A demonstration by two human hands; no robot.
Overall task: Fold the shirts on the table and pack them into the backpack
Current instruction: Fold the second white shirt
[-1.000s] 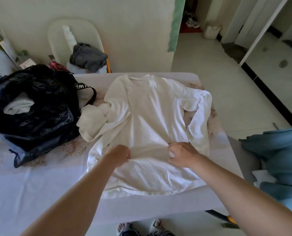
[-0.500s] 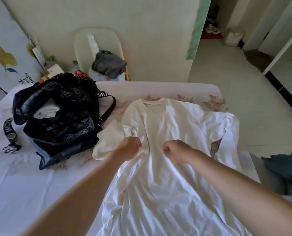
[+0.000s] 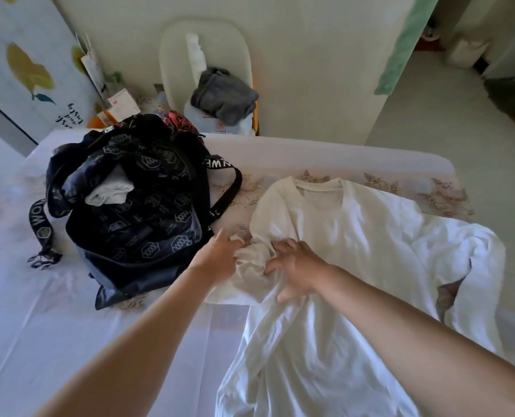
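**Hands move off the shirt body onto the sleeve by the bag**

Both hands leave the middle of the white long-sleeved cotton shirt (image 3: 355,236), where they pinched it a second ago. They come to the crumpled sleeve (image 3: 251,257) at centre frame, just beside the black logo-printed nylon backpack (image 3: 148,224). The shirt now sits lower in the frame than before, collar away from us, hem running off the bottom edge.

The left hand (image 3: 220,257) pinches the bunched sleeve cloth, fingers curled into it. The right hand (image 3: 295,267), a fist half a second ago, now lies spread flat on the shirt next to the bunch and holds nothing. The hands are near each other, not touching.

We judge that positioning the body is over and the sleeve fold is starting; no fold is made on this shirt yet. It lies on the white floral-print covered table (image 3: 55,326), right of centre, with its other sleeve rumpled at the right. The backpack stands open at left centre with a pale garment (image 3: 109,192) in its mouth, likely a shirt already packed.

Writing:
- The black webbing strap (image 3: 40,219) at far left reads "WO", the rest twisted away.
- The upper strap (image 3: 220,164) shows "NWE", cut off.
- The bag has repeated white hexagon logos; the text inside them is too small to read.
- The lemon-print panel (image 3: 24,70) at upper left carries black cursive that we cannot read.
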